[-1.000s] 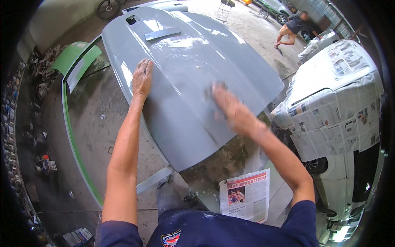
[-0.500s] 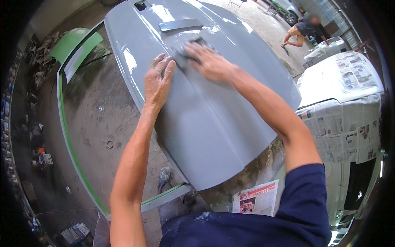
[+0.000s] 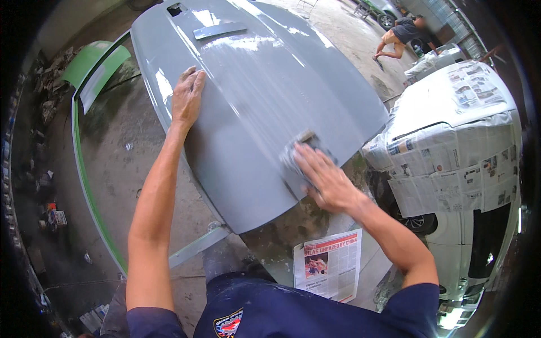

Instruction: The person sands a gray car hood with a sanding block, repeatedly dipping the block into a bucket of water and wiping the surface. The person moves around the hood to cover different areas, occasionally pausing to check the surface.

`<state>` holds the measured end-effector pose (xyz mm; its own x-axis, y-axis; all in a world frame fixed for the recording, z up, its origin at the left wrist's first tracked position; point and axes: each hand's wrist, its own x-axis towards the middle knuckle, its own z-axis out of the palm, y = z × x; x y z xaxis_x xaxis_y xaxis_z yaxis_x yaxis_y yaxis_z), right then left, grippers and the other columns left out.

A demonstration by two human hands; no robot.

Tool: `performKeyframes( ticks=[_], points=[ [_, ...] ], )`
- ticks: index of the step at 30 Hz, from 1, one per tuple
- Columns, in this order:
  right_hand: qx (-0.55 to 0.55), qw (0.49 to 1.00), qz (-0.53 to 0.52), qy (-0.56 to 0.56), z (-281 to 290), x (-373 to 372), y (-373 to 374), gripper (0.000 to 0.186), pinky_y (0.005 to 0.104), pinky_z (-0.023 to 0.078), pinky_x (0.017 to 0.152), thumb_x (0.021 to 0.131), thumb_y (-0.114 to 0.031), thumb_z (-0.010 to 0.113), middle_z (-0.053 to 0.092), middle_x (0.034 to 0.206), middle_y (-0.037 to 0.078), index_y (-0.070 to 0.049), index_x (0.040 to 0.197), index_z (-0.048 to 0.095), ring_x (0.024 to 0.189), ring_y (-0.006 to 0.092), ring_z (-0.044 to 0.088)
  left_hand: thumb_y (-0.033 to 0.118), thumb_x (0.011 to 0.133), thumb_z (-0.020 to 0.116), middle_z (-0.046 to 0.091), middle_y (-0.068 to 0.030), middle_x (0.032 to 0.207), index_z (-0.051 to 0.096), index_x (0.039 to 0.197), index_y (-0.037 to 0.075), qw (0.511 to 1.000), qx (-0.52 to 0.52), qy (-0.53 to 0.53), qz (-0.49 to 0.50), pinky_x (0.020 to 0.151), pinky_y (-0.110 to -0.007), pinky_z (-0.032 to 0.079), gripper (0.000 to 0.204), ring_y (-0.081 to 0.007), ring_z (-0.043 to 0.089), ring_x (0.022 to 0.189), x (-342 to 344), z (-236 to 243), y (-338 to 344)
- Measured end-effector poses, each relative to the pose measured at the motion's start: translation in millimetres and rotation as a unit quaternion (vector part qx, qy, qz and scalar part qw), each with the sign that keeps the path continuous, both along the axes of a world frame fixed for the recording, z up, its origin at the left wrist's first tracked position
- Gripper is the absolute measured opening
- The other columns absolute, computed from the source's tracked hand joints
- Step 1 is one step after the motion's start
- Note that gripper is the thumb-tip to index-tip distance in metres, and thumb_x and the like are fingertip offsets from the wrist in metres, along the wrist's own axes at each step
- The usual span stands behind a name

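A grey car hood (image 3: 242, 152) stretches out in front of me, with white glare and fine streaks on its face. My right hand (image 3: 324, 177) presses a dark grey sanding block (image 3: 296, 149) against the hood's near right part. Motion blurs the block, and the fingers hide much of it. My left hand (image 3: 187, 96) is at the hood's left side, fingers stretched out and dusty, holding nothing. Farther up the hood lies a flat, grey rectangular piece (image 3: 220, 30), apart from both hands.
A green-edged frame (image 3: 84, 169) stands left of the hood, by a green panel (image 3: 96, 67). A newspaper sheet (image 3: 329, 265) lies below the near edge. At right is a white vehicle (image 3: 451, 242) partly covered with newspaper. Another person (image 3: 397, 39) crouches at the far right.
My right hand has swept the sanding block toward me and to the right, down the hood. My left hand has shifted slightly left and up. The view has shifted a little.
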<state>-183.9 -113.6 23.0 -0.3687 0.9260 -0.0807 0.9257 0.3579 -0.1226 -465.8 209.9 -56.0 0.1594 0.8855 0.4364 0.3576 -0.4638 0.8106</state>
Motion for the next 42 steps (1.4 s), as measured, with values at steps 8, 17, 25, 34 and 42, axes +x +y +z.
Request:
performKeyframes(
  ticks=[8, 17, 25, 34, 42],
  points=[
    [-0.015, 0.999, 0.041, -0.028, 3.8, -9.3, 145.2, 0.072, 0.0458, 0.014, 0.135, 0.111, -0.047, 0.045, 0.018, 0.178, 0.013, -0.006, 0.168, 0.026, 0.165, 0.0297, 0.016, 0.059, 0.111, 0.04, 0.056, -0.0252, 0.153, 0.066, 0.139, -0.003, 0.996, -0.028, -0.085, -0.024, 0.123, -0.045, 0.037, 0.074, -0.0392, 0.049, 0.147, 3.7, 6.6, -1.6],
    [0.094, 0.995, -0.032, 0.014, -36.8, -78.3, 365.7, 0.071, 0.0431, 0.015, 0.135, 0.113, -0.055, 0.03, 0.022, 0.177, 0.011, -0.011, 0.169, 0.027, 0.163, 0.0294, 0.021, 0.051, 0.113, 0.04, 0.057, -0.0266, 0.15, 0.06, 0.144, -0.005, 1.0, 0.011, -0.001, 0.012, 0.122, -0.044, 0.038, 0.067, -0.0399, 0.049, 0.146, -1.5, 3.0, 0.7],
    [0.062, 0.998, 0.017, -0.004, -22.3, -21.9, 68.4, 0.069, 0.0453, 0.015, 0.136, 0.114, -0.049, 0.034, 0.021, 0.177, 0.014, -0.009, 0.169, 0.023, 0.164, 0.0285, 0.018, 0.058, 0.113, 0.034, 0.049, -0.0281, 0.157, 0.05, 0.152, -0.006, 0.987, 0.023, 0.159, 0.028, 0.126, -0.045, 0.037, 0.076, -0.0411, 0.045, 0.149, 11.6, 1.6, 8.3],
    [0.012, 0.976, -0.124, 0.179, -9.1, -17.0, -153.6, 0.07, 0.0458, 0.014, 0.135, 0.11, -0.03, 0.043, 0.022, 0.176, 0.016, -0.005, 0.17, 0.017, 0.163, 0.033, 0.023, 0.067, 0.11, 0.025, 0.019, -0.0267, 0.175, 0.022, 0.166, -0.006, 0.928, -0.104, 0.358, -0.026, 0.134, -0.047, 0.013, 0.092, -0.038, 0.017, 0.164, 104.4, 26.3, -65.0],
    [0.159, 0.416, -0.383, 0.809, -64.3, -67.6, -249.9, 0.059, 0.0426, 0.036, 0.123, 0.109, -0.036, 0.05, 0.057, 0.152, 0.016, 0.003, 0.153, 0.049, 0.14, 0.0291, 0.054, 0.072, 0.107, 0.024, 0.009, -0.0273, 0.176, 0.012, 0.167, -0.009, 0.916, -0.1, 0.386, 0.042, 0.135, -0.045, 0.004, 0.102, -0.0382, 0.004, 0.165, 168.2, 32.2, -171.7]
  ],
)
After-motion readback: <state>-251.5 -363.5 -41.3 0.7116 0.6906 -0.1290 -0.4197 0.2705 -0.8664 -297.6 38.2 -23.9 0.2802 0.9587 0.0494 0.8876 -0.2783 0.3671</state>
